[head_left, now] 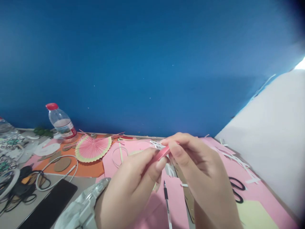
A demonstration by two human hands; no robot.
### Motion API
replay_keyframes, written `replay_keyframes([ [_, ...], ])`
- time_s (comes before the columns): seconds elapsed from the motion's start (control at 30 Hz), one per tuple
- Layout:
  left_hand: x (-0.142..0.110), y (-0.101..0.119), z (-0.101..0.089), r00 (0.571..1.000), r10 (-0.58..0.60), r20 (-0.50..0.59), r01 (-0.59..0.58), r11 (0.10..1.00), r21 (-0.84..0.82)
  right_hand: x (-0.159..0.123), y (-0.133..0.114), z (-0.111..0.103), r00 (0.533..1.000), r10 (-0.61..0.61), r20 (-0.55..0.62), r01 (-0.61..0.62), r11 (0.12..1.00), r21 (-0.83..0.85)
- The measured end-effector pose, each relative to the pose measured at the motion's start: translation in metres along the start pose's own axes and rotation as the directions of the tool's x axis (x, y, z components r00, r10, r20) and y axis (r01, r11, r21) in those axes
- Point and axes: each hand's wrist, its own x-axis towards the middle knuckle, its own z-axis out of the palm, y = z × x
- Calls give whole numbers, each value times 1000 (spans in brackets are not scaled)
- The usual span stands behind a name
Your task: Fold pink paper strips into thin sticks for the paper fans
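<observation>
Between my two hands is a narrow folded strip of pink paper (163,154), held above the table. My left hand (135,178) pinches its lower left part between thumb and fingers. At the upper right end, the thumb and forefinger of my right hand (200,171) close on the same strip. The fingers partly cover it, so its full length is hidden. Below the hands a pen (167,203) with a black grip lies on pink paper (177,194). Black-handled scissors (237,189) rest to the right of my right hand.
A pink and yellow pleated paper fan (92,148) lies on orange paper (95,170) at the left. Behind it stands a red-capped bottle (62,124). A phone (49,206), a white cable (39,186) and black cords lie front left. Yellow paper (257,214) is front right. A blue wall (152,63) rises behind.
</observation>
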Motion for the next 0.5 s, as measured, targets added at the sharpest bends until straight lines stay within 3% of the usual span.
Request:
replay_keyframes([
  [0.13,-2,-3,0,999,39,-22,-41,994,-98,-1,2,1,993,12,116,-11,1000,-8],
  [0.3,-6,0,0,996,55,-65,-63,990,-124,-4,-2,-1,998,-28,53,28,1000,0],
  [0.5,-7,5,3,996,37,-84,-50,985,-163,-5,-6,-3,993,-95,66,97,995,-33],
])
